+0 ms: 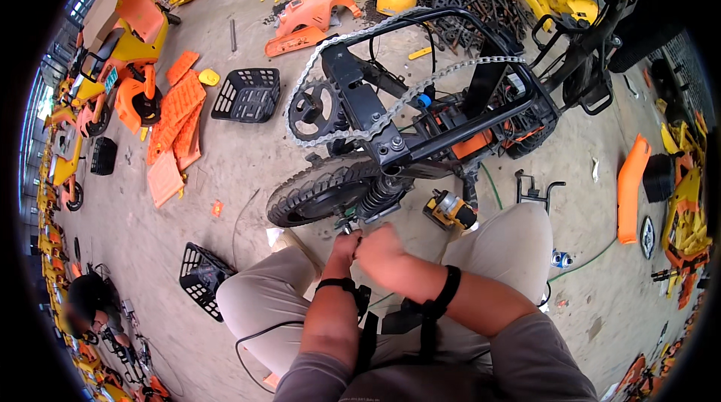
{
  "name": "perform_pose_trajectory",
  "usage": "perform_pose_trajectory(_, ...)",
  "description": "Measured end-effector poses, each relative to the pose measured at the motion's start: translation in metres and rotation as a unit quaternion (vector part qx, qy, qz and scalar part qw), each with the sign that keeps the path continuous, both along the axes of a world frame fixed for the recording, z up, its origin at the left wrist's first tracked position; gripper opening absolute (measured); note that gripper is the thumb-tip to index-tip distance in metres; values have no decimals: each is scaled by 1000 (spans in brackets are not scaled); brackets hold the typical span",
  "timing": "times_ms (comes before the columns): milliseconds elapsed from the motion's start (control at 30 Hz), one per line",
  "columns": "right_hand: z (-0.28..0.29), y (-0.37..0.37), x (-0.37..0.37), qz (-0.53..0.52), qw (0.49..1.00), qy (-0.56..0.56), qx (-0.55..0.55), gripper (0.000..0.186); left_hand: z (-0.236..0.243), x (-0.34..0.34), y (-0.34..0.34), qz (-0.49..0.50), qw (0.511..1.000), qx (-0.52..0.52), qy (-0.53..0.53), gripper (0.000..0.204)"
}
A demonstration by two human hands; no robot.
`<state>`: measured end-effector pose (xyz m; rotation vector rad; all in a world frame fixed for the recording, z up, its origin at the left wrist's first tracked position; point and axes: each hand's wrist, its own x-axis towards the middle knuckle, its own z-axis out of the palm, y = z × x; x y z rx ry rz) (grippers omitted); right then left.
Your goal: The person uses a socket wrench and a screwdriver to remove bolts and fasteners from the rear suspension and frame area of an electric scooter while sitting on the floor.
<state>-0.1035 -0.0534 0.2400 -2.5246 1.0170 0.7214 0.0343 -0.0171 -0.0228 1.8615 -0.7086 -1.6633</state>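
Nearby: black basket (201, 279) | power drill (449, 211) | loose chain (390, 105) above hands

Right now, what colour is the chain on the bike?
Silver-grey metal chain, clearest in the head view.

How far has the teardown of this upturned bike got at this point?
Done: orange body panels and two black baskets lie loose on the floor, and the chain hangs slack over the bare black frame. In hand: left hand and right hand work together at the fitting beneath the spring shock. Left: the wheel, sprocket and shock remain attached.
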Motion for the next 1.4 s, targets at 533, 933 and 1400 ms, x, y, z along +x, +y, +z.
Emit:
perform_pose_trajectory(533,-47,-41,-61,-16,991,108,76,20,55,-19,-5,130,988,78,-5,29)
perform_pose_trajectory(933,0,7,0,69,998,8,-5,19,28,-6,-3,-97,979,3,-178,25)
perform_pose_trajectory(1400,-70,-53,-66,-65,980,163,90,21,36,-15,-7,81,996,38,-32,28)
